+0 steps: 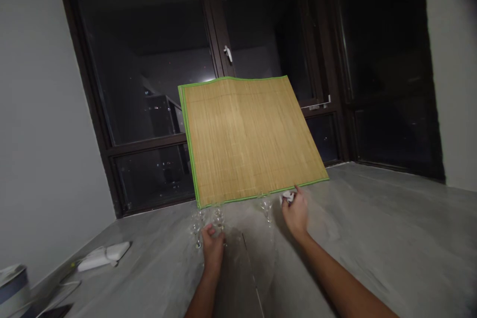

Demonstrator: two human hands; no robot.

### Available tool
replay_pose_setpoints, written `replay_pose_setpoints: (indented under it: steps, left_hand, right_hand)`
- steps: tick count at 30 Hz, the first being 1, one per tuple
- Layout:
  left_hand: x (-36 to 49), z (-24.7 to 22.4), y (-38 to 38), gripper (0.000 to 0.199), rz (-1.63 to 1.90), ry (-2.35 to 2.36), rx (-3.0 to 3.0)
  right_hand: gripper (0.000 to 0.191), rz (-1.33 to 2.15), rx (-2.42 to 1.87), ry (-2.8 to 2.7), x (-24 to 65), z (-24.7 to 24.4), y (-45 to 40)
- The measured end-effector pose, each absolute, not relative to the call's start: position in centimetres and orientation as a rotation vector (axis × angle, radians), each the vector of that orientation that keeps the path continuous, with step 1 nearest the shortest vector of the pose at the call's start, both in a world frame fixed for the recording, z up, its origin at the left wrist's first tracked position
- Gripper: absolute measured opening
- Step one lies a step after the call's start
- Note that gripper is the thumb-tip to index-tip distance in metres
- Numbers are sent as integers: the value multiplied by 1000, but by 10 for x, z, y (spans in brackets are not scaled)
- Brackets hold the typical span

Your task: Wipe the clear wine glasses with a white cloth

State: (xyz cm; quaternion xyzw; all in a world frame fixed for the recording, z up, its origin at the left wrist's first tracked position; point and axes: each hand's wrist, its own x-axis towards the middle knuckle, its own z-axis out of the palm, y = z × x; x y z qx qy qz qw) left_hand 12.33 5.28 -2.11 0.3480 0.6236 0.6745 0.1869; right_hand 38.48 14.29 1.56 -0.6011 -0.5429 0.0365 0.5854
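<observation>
Dark-framed window [141, 59] across the far side, night outside. Grey counter [372, 238] in front, running to the near edge. Bamboo mat [249, 139], green border, looks propped against the window at the far side. Striped container [14, 290] cut off at near left; white bundle [104, 257] lying far of it, to the right.

Right hand [297, 214]: fingers closed on a white wad, index finger poking out toward the mat. Left hand [213, 248]: thumb and fingers apart at the base of the middle glass [218, 216]; contact too blurred, can't tell if they grip.

Glasses: clear, stemmed, on the counter just near of the mat. Left glass [196, 226] beside the middle one, maybe another behind; right glass [266, 206] well apart, just left of the right hand. Likely light, stiff, slick, fragile, top-heavy; easy to knock together. Best hold: low on the stem or lightly round the bowl, no squeezing the rim.

White wad [288, 198], smallest: crumpled, probably soft tissue or cloth, safe to pinch anywhere.
</observation>
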Motion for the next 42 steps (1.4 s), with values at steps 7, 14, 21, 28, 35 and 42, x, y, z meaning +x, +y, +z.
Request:
replay_pose_setpoints:
  steps: [7,14,21,28,35,42]
  left_hand:
    - [129,-24,59,68,1831,1285,787]
    - [129,-26,57,56,1838,1243,795]
    - [135,-19,52,50,1851,1262,775]
    - [134,-17,50,42,1865,1273,746]
    - [136,-16,47,32,1856,1286,804]
    - [140,-14,48,37,1815,1448,891]
  right_hand:
    - [53,142,-1004,-1458,355,10,122]
    - [57,117,-1268,-2035,343,0,118]
    - [56,157,-1526,-2195,344,1,117]
    - [51,127,-1557,-2230,347,-1,121]
    - [43,115,-1546,-2249,347,-4,127]
    - [41,182,-1411,-2212,346,-7,127]
